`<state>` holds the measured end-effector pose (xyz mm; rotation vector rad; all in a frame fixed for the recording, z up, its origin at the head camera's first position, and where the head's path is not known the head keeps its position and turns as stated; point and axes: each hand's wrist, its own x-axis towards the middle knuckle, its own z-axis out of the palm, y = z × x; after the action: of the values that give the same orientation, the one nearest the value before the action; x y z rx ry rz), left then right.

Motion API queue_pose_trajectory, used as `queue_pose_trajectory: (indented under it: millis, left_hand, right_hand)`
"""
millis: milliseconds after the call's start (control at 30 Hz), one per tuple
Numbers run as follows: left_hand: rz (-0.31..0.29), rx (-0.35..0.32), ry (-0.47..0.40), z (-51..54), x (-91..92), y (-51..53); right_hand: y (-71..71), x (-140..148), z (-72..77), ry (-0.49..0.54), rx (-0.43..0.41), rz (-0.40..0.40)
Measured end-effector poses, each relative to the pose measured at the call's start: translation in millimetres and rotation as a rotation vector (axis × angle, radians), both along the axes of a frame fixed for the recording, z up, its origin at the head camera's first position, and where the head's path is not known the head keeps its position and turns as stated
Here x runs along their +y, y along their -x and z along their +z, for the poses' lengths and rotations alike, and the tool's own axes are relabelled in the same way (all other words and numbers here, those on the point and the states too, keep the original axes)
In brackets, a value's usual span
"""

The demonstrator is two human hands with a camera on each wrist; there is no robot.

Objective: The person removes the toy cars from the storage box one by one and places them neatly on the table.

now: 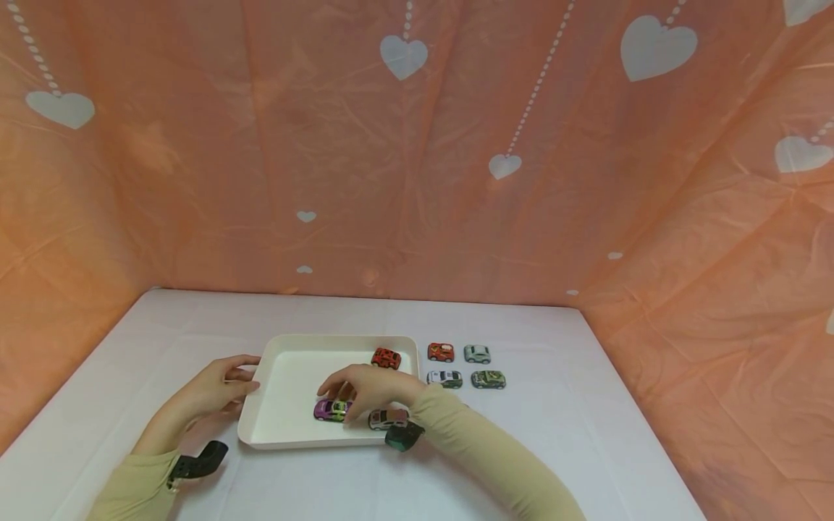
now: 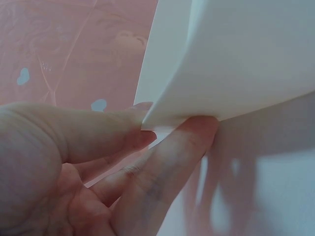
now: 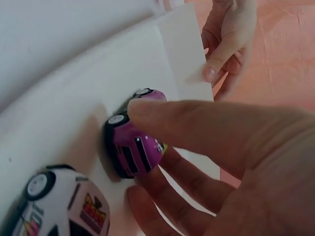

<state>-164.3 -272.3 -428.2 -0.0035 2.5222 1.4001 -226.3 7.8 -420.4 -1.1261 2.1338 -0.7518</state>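
A white tray (image 1: 287, 376) lies on the table, with three toy cars in it. My left hand (image 1: 215, 385) pinches the tray's left rim; the left wrist view shows the thumb and fingers at the tray wall (image 2: 246, 64). Inside the tray, my right hand (image 1: 371, 387) holds a purple and green toy car (image 1: 328, 411) between thumb and fingers, low against the tray floor. Just right of it sits a white and brownish toy car (image 1: 389, 419), also near in the right wrist view. A red toy car with black marks (image 1: 386, 357) stands at the tray's back right.
Right of the tray, on the white-covered table (image 1: 541, 434), stand a red car (image 1: 441, 352), a pale green car (image 1: 478, 354), a white car (image 1: 446, 379) and a camouflage car (image 1: 489, 379). An orange curtain (image 1: 352, 159) with hearts encloses the table's back and sides.
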Motion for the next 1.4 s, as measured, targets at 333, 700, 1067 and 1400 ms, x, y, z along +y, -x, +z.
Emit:
queue_pose_trajectory:
  millis: [333, 700, 1067, 1400]
  left_hand:
    - [-0.004, 0.005, 0.001, -0.2, 0.0, -0.1]
    - [-0.009, 0.016, 0.004, 0.3, -0.2, 1.5]
    - [0.011, -0.008, -0.015, -1.0, 0.4, -0.1]
    - [0.002, 0.004, 0.006, 0.5, 0.1, 0.2]
  right_hand:
    - [-2.5, -2.8, -2.3, -0.043, 0.083, -0.010]
    - [-3.4, -3.8, 0.1, -0.038, 0.082, -0.032]
    - [-3.9, -0.6, -0.5, -0.057, 0.110, -0.009]
    - [2.1, 12.3, 4.3, -0.023, 0.108, 0.004]
